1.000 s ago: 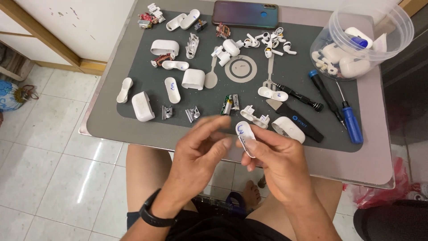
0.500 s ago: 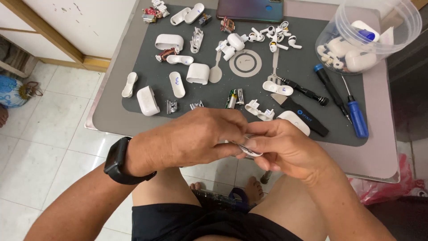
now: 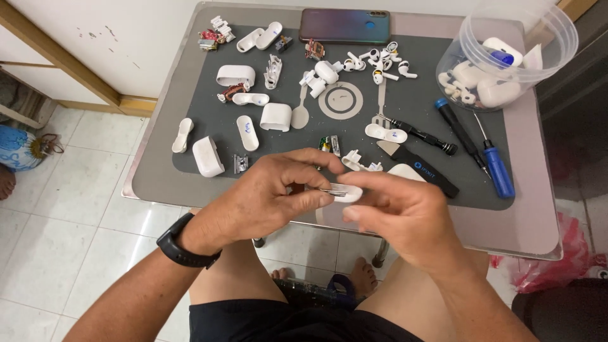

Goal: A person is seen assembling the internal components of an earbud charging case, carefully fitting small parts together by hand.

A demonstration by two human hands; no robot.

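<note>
A small grey table (image 3: 158, 183) carries a dark work mat (image 3: 418, 107) and a clear plastic tub (image 3: 538, 57).

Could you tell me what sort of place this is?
Probably a home repair bench for earbuds: a grey mat strewn with opened white cases, screwdrivers, and a tub of spare parts.

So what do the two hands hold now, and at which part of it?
Both hands hold one small white plastic shell. The right hand pinches its right end; the left hand grips its left end, where a thin metal piece sticks out.
</note>
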